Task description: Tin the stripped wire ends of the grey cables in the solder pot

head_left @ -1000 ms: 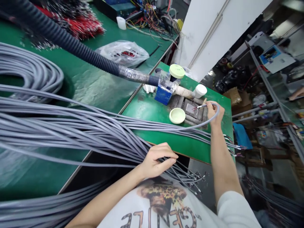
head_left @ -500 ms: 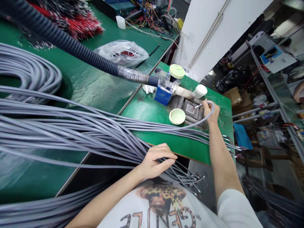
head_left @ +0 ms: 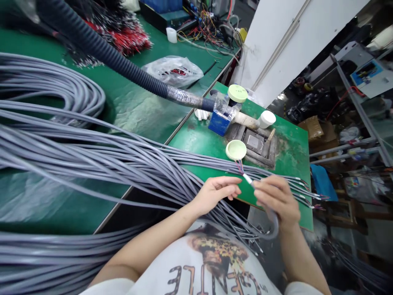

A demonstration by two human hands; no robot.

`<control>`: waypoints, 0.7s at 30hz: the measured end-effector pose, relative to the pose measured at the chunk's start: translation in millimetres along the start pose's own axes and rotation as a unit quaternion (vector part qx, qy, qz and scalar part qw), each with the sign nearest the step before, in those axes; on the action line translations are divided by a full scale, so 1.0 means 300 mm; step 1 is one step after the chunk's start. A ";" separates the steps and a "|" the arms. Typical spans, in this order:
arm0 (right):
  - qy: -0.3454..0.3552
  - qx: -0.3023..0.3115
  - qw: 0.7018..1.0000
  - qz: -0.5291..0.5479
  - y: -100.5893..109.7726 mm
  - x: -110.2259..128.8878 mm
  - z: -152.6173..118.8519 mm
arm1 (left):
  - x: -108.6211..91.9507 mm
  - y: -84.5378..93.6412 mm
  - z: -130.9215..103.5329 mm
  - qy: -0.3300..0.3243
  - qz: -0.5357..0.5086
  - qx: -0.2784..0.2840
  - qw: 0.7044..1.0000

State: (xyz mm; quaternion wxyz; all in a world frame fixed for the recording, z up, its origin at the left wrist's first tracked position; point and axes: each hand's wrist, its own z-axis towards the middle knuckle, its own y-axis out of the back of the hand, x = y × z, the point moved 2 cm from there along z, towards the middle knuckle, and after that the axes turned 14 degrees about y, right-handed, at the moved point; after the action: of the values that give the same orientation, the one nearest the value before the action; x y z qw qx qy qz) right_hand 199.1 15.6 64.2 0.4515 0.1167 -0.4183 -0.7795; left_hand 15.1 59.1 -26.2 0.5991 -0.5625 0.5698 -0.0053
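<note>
My right hand is closed round a grey cable near its end. A white section of that end and several thin coloured wires point up and left, just in front of a pale green bowl. Behind the hand, the cable bends down towards the lower bundle. My left hand is open and seems empty, its fingers just left of the held end, over the grey cable bundle. Further back sits a square metal pot with a stick leaning on it.
A black corrugated hose runs across the bench to a blue box. White and yellow-lidded containers stand behind the pot. Coiled cable lies left. Several stripped cable ends lie along the green board's right edge.
My right hand has come from the metal pot towards my body. The cable over the pot is gone from there; the held one now bends down below the board. My left hand has shifted slightly right, fingers opening.
</note>
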 end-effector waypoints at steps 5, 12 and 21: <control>0.035 0.068 0.997 -0.008 -0.059 0.082 -0.133 | 0.062 -0.019 0.021 0.019 -0.045 -0.005 0.999; 0.029 0.075 0.997 -0.004 -0.072 0.124 -0.188 | 0.106 -0.006 -0.001 0.020 -0.025 -0.004 0.999; 0.042 0.067 0.997 0.001 -0.084 0.139 -0.198 | 0.116 -0.002 -0.008 0.004 -0.008 0.008 1.000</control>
State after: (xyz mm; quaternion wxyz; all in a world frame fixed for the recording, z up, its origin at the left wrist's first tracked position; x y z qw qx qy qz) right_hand 193.5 -44.2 16.3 0.4611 0.1792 -0.4504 -0.7433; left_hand 26.0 34.9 -48.8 0.6013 -0.5619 0.5678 -0.0168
